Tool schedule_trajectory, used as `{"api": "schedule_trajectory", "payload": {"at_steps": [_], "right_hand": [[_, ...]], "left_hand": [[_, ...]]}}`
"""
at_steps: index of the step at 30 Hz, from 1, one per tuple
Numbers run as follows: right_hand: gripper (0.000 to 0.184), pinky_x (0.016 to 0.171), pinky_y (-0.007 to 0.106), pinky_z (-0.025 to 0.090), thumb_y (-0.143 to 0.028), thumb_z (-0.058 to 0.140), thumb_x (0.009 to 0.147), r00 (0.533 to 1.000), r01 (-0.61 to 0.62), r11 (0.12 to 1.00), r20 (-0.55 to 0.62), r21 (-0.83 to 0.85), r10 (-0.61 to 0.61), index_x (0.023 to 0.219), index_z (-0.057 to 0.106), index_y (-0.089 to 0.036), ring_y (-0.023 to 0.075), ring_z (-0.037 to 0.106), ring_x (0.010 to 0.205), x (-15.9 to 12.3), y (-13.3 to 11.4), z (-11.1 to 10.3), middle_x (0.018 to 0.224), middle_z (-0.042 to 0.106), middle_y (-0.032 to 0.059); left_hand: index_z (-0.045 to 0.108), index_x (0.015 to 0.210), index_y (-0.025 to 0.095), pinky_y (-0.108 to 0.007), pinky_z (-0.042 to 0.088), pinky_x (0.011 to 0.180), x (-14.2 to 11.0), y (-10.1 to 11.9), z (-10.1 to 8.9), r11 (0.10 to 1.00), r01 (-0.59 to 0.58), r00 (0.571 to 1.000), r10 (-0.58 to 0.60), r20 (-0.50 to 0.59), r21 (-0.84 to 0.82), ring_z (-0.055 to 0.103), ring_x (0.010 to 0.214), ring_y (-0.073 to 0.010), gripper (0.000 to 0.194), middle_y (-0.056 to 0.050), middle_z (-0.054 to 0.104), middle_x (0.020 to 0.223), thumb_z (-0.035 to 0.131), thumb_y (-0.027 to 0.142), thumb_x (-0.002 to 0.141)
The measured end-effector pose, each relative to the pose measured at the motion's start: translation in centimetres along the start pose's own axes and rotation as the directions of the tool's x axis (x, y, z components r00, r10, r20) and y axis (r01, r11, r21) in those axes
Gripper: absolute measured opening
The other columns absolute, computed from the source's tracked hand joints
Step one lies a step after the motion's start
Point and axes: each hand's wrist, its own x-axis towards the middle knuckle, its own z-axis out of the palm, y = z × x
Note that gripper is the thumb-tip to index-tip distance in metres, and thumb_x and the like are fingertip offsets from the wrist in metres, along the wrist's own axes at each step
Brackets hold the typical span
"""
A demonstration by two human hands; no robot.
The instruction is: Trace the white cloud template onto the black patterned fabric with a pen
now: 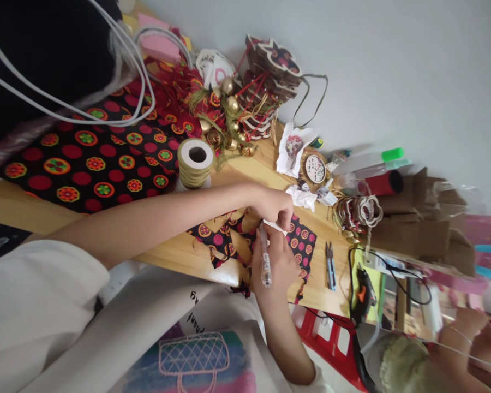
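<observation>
My right hand (276,267) is closed around a clear-barrelled pen (265,256), held over black printed fabric on the wooden table. Just above it, my left hand (272,207) has its fingers curled down onto a small white paper piece (277,227), which is partly hidden between the two hands. Under and beside my right hand lies a fabric piece (303,243) with pink and orange round prints. Cut fabric scraps (216,240) lie to the left, partly beneath my left wrist. Small blue-handled thread snips (330,266) rest to the right of my hands.
A spool of yellow-green cord (195,164) stands beside a larger patterned cloth (94,164). Gold bells (232,103) and stacked wooden ornaments (278,65) sit against the wall. A glue gun (364,297) with a black cable lies right. Another person's hand (462,338) shows lower right.
</observation>
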Motion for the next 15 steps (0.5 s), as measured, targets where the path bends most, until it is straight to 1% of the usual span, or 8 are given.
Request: {"api": "schedule_trajectory", "payload": {"at_steps": [2,6,10,15], "right_hand": [[0.035,0.051,0.028,0.033,-0.031,0.036,0.102,1.0,0.007,1.0,-0.014,-0.014,-0.008,0.091,0.066,-0.018,0.0191,0.063,0.054,0.11,-0.02,0.09,0.062,0.069,0.0032],[0.033,0.05,0.027,0.032,-0.029,0.037,0.102,1.0,0.024,1.0,0.012,-0.008,-0.024,0.092,0.065,-0.018,0.0185,0.063,0.052,0.08,0.05,-0.1,0.062,0.069,0.0031],[0.032,0.047,0.026,0.028,-0.029,0.038,0.102,0.999,0.035,0.999,0.027,-0.001,-0.035,0.089,0.065,-0.017,0.016,0.06,0.048,0.06,0.26,-0.51,0.06,0.068,0.0027],[0.03,0.045,0.025,0.024,-0.028,0.039,0.1,0.998,0.045,0.999,0.051,0.028,-0.047,0.088,0.064,-0.018,0.0146,0.059,0.045,0.19,0.33,-0.87,0.059,0.067,0.0017]], "left_hand": [[0.077,0.089,0.015,-0.024,0.052,0.085,-0.01,0.02,-0.02,1.0,-0.001,1.0,0.001,-0.004,0.001,0.069,0.098,-0.0178,0.052,-0.003,0.077,0.1,0.048,-0.012,0.056],[0.077,0.089,0.015,-0.024,0.052,0.084,0.02,-0.02,0.01,1.0,0.0,1.0,0.0,0.0,0.009,0.07,0.098,-0.0175,0.051,-0.002,0.077,0.098,0.049,-0.012,0.056],[0.077,0.09,0.015,-0.022,0.051,0.083,0.03,0.01,0.03,1.0,0.002,1.0,-0.002,-0.001,0.012,0.069,0.097,-0.0162,0.051,-0.001,0.077,0.098,0.048,-0.012,0.057],[0.078,0.088,0.013,-0.023,0.051,0.083,-0.09,0.42,0.02,1.0,0.017,1.0,-0.017,-0.01,0.016,0.069,0.097,-0.0177,0.05,-0.003,0.077,0.099,0.047,-0.011,0.057]]}}
